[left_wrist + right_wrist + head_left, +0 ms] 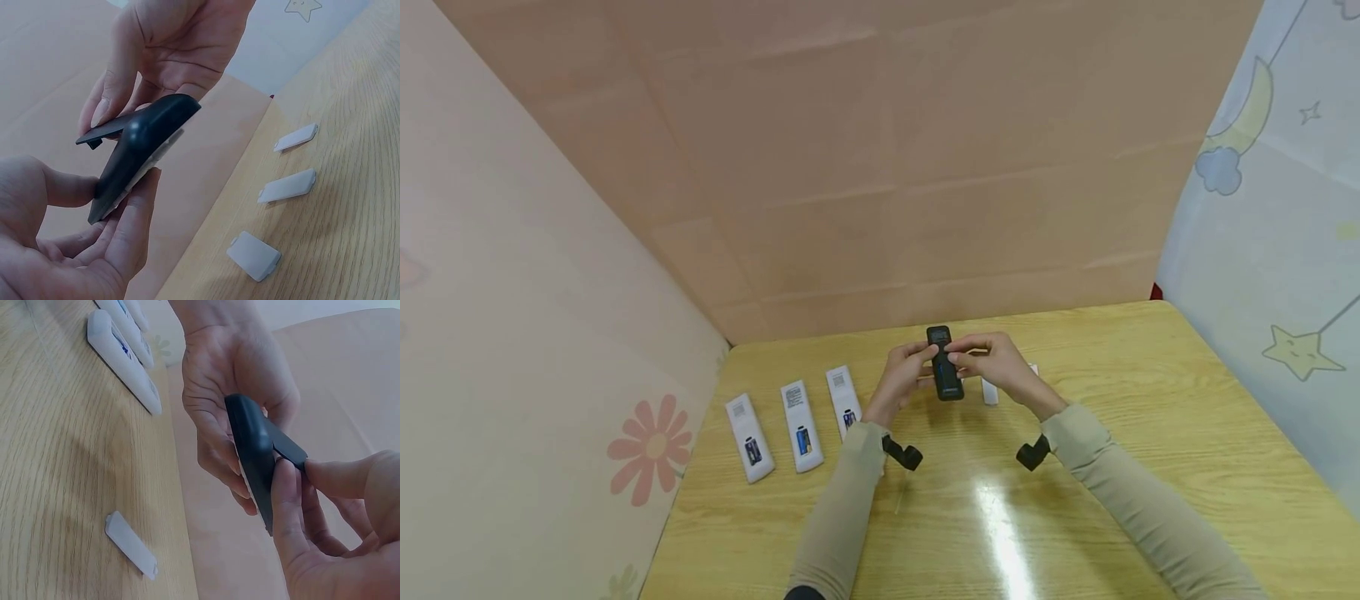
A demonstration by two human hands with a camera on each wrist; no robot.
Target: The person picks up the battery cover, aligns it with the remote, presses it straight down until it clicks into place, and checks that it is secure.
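A black remote control [951, 388] is held up above the table, its back toward the head camera. My left hand [898, 377] grips it from the left side, thumb on one face and fingers beneath, as the left wrist view shows. With thumb and fingers my right hand [1000, 364] pinches a black battery cover [111, 129]. That cover [289, 446] stands tilted out from the remote's back, one end close against it. Whether it still touches the remote I cannot tell. Something blue shows inside the battery compartment in the head view.
Three white remotes lie at the left of the wooden table [1120, 450], backs up with batteries showing: one far left [742, 417], one middle [795, 407], one nearer the hands [842, 388]. White battery covers [286, 186] lie beneath and right of the hands. A wall backs the table.
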